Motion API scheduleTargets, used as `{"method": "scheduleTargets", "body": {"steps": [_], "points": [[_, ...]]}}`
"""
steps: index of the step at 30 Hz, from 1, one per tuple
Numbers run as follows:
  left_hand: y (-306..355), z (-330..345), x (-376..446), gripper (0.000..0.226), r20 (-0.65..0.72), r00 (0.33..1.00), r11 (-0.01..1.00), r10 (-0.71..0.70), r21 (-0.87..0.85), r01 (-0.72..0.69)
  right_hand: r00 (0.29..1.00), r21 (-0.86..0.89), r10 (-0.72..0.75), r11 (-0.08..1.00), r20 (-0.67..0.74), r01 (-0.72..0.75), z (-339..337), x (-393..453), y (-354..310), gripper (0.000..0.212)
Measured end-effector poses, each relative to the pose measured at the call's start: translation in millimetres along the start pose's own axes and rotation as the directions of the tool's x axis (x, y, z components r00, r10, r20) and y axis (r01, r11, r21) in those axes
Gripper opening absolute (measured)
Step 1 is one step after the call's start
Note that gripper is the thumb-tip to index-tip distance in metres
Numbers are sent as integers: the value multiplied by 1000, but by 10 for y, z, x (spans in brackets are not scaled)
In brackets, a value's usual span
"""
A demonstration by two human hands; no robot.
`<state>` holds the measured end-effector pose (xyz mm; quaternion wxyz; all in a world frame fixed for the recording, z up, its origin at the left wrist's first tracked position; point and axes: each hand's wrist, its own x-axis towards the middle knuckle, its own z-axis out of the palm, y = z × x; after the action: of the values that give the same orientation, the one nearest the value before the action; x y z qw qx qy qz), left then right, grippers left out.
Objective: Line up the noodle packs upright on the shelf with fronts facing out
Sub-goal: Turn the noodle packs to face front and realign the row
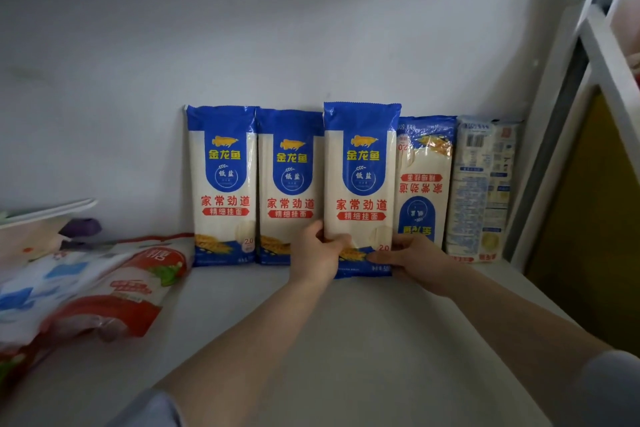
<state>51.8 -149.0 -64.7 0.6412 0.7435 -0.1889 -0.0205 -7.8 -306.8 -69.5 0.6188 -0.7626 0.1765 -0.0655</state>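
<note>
Several blue-and-white noodle packs stand against the shelf's back wall. The first pack (223, 184) and second pack (289, 187) are upright with fronts out. My left hand (317, 255) and my right hand (415, 262) grip the bottom corners of the third pack (362, 184), upright with its front out and slightly ahead of the row. A fourth pack (424, 180) stands upside down, front out. The fifth pack (481, 189) shows its back label with a barcode.
Red-and-white and blue-and-white bags (114, 281) lie flat on the left of the white shelf board (311, 340). A white tray (48, 210) sits behind them. The shelf's white frame post (561, 114) stands at the right.
</note>
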Motion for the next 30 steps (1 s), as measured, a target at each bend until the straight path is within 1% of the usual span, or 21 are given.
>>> {"method": "scheduleTargets", "body": {"steps": [3,8,14,17,21,23,25,28,30], "points": [[-13,16,59,29,-17,1000,1000,-4,8,4,1000,-33,14,999,-21,-14,3,70,2,36],[-22,63,125,29,-58,998,1000,-4,12,4,1000,9,21,1000,-14,-21,6,124,-13,34],[-40,120,157,28,-108,994,1000,0,13,2,998,7,55,998,-11,-55,2,170,-16,40],[-41,140,161,30,-113,994,1000,7,17,-5,998,23,67,998,-10,-67,0,184,-20,42],[-67,120,157,30,-98,995,999,20,50,-16,996,36,84,996,-29,-83,10,199,-17,49],[-126,86,121,27,-80,996,993,31,113,-22,995,40,77,996,-62,-75,39,182,-18,49],[-225,55,60,22,-75,996,980,46,198,-31,990,23,56,998,-130,-53,92,144,-27,49],[-309,30,-48,22,-105,993,946,60,324,-23,959,-129,-36,992,-282,-1,168,52,-57,45],[-321,30,-84,18,-109,991,925,82,378,-35,934,-202,-96,979,-343,26,191,-6,-40,43]]}}
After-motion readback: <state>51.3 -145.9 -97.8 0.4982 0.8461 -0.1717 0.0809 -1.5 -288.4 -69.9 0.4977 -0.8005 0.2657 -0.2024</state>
